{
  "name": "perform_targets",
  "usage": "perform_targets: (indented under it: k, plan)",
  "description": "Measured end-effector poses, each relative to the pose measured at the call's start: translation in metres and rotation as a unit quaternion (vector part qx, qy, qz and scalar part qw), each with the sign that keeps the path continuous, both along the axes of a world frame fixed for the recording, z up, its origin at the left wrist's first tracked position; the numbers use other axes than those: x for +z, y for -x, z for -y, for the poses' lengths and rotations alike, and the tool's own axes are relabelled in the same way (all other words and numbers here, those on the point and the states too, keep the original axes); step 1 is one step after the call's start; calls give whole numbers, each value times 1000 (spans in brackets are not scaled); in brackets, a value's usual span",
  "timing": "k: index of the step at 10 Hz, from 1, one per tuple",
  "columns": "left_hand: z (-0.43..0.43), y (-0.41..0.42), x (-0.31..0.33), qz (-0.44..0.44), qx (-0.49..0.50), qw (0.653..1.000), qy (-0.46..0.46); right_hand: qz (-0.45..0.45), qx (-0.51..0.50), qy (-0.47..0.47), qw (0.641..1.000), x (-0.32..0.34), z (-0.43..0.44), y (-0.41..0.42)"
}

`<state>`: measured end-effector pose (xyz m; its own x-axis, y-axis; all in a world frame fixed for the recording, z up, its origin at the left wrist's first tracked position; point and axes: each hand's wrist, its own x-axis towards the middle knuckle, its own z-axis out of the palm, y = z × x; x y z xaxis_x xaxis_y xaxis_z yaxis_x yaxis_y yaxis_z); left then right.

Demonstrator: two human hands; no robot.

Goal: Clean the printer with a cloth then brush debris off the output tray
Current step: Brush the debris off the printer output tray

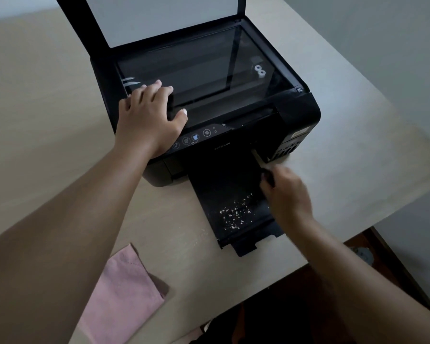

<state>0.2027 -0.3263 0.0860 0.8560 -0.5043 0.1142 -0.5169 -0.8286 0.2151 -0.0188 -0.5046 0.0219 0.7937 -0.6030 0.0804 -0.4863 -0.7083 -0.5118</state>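
A black printer (296,112) stands on a beige table with its scanner lid (159,16) raised and the glass (196,70) exposed. My left hand (149,117) lies flat on the front left corner of the glass, fingers spread. The black output tray (224,184) sticks out toward me, with white debris (235,213) scattered near its front end. My right hand (287,194) is closed on a small dark brush (265,165) at the tray's right edge; its blurred tip sits near the printer's front. A folded pink cloth (124,291) lies on the table, lower left.
The table (358,150) ends just right of the tray, with dark floor (308,306) below. A few specks of debris lie on the table left of the tray. A grey wall rises behind.
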Motion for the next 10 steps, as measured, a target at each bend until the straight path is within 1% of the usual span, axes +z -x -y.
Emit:
perform_targets:
  k: [1,2,3,4,5,6,7,8,9,10]
  plan:
    - [0,0,-1,-1,1,1000,-1,12,157,8,988,-6,-54,9]
    - [-1,0,0,-4,2,1000,-2,-3,192,-142,971,1,-93,16]
    - [0,1,1,-4,1,1000,-2,-26,42,-265,963,3,-66,16]
    - [0,0,1,-4,2,1000,1,22,-64,-166,984,0,-15,23]
    - [0,1,2,-6,2,1000,3,38,-10,-5,999,-1,-7,32]
    - [0,1,2,-7,2,1000,3,22,109,52,992,-4,-42,38]
    - [0,2,3,-9,3,1000,2,-10,209,-85,974,-4,-79,46]
    - [1,2,3,-8,1,1000,0,15,104,-179,978,7,-60,46]
    - [1,2,4,-9,0,1000,-4,9,18,-63,998,12,-30,48]
    - [0,3,4,-8,0,1000,-3,-70,116,-106,985,9,-38,46]
